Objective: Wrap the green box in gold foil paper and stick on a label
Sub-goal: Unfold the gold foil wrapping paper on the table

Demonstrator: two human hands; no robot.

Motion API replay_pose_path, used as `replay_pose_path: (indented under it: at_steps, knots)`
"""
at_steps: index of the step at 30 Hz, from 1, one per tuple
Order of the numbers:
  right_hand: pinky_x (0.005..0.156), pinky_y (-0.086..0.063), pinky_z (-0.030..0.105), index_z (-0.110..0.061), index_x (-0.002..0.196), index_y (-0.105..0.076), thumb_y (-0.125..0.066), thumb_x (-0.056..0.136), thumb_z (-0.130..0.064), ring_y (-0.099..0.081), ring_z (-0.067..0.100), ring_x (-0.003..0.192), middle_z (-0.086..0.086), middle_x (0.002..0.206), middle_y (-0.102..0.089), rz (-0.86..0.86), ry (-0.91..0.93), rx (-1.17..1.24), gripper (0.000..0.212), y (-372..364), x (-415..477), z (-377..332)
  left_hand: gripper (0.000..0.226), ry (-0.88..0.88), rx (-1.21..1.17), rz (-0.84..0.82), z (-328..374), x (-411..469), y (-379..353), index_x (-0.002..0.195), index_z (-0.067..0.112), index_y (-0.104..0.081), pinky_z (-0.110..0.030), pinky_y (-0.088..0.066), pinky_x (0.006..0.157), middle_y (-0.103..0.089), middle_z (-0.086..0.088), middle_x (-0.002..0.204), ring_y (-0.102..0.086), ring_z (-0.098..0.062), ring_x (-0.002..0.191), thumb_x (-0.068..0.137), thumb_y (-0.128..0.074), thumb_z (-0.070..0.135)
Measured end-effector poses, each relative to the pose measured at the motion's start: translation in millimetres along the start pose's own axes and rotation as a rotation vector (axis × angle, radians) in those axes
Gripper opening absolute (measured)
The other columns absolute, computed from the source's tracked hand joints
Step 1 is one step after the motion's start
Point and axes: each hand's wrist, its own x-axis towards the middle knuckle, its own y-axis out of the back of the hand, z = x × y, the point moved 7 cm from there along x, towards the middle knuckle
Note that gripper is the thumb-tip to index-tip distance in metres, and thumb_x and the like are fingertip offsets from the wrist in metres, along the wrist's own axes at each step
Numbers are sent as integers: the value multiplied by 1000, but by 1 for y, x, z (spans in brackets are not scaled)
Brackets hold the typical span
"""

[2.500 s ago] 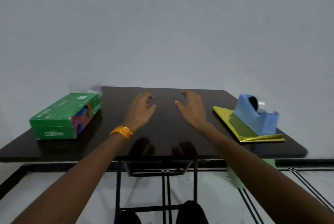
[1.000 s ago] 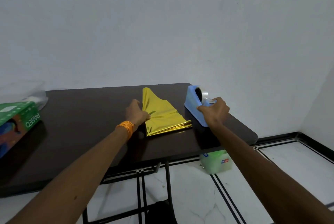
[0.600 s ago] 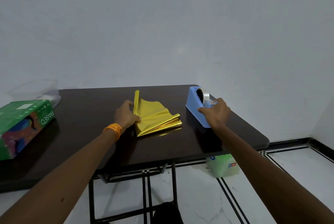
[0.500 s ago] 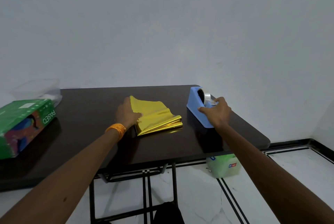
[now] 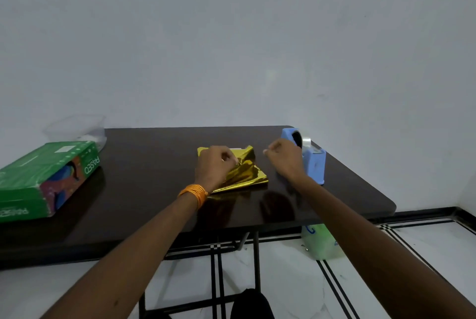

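Inspection of the work table [image 5: 154,202], dark-topped, standing against a plain pale wall.

Gold foil paper [image 5: 244,174]: lies folded and crumpled on the table, slightly right of centre, with one part lifted into a ridge. A small pale patch shows at its far edge; what it is cannot be told.

Left hand [image 5: 216,164]: rests on the left portion of the foil, fingers curled down, pinching the raised fold. An orange band [image 5: 193,193] sits on the wrist.

Right hand [image 5: 283,159]: held just above the table between the foil and the blue tape dispenser [image 5: 313,159], apart from the foil. Fingers are drawn in, thumb and forefinger close together, and nothing is seen in their grasp.

Green box [image 5: 49,177]: lies flat at the left end of the table, well apart from the foil, unwrapped, printed side face toward the centre. Neither hand touches it.

Other items: a clear plastic container [image 5: 74,128] just behind the box at the table's far left corner. The dispenser stands near the far right edge with a roll of tape in it. A pale green container [image 5: 322,244] stands on the tiled floor under the right end of the table
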Motion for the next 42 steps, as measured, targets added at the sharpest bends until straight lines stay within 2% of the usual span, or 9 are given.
replay_pose_path:
  at_steps: [4,9,14,19,22,26,31,35,42]
  knots:
    - [86,-53,41,6,90,-72,-67,90,-19,-68,30,91,21,96,-73,-143,50,-25,26,-26,4,-8,8,299,-390,233,-47,-3,47,78,14,-70,-30,-52,50,-67,-3,72,-64,-17,55,86,-71,15]
    - [71,-45,30,-8,90,-74,-70,87,-26,-65,22,87,9,94,-73,-260,124,-133,19,-74,28,-21,13,489,-559,364,-99,-22,95,81,9,-53,-31,-56,52,-63,-14,75,-61,-19,51,90,-62,7]
    - [85,-50,38,-5,108,-67,-60,96,-32,-60,27,102,11,113,-67,-324,242,-374,30,-115,53,-35,15,609,-614,336,-130,-43,130,93,8,-45,-25,-53,48,-64,-14,80,-65,-20,60,92,-60,6]
    - [98,-48,49,-14,107,-65,-57,96,-41,-54,31,114,9,111,-63,-486,170,-525,30,-146,67,-20,16,710,-574,210,-150,-39,155,94,15,-62,-33,-54,66,-73,-17,95,-70,-28,77,93,-58,31]
    - [96,-49,50,-14,95,-71,-64,93,-32,-60,29,105,7,99,-67,-423,167,-465,19,-150,68,-20,35,804,-588,142,-165,-29,161,118,17,-49,-36,-55,73,-72,-19,102,-69,-31,88,95,-53,44]
    - [92,-49,45,-18,80,-74,-71,86,-16,-62,22,97,-1,96,-70,-252,275,-398,8,-137,71,-33,55,854,-565,-1,-169,-8,150,121,10,-51,-37,-57,72,-68,-16,109,-68,-33,97,92,-53,57]
    - [64,-40,18,-17,75,-67,-79,79,-14,-60,10,86,-7,84,-65,-264,329,-61,13,-119,72,-56,44,767,-522,-38,-158,16,131,115,4,-66,-39,-53,80,-69,-11,99,-64,-31,94,93,-60,42]
    - [72,-50,31,-18,71,-58,-78,78,-5,-63,15,76,-3,76,-65,-339,402,75,24,-103,66,-78,28,833,-608,82,-161,15,125,115,3,-63,-35,-53,72,-65,-15,101,-62,-28,80,93,-62,20]
    - [64,-47,13,-11,70,-58,-78,76,3,-60,4,65,-5,68,-63,-413,438,326,25,-68,53,-111,10,871,-491,190,-184,2,147,101,-2,-61,-32,-49,53,-60,-17,82,-58,-28,63,91,-57,0]
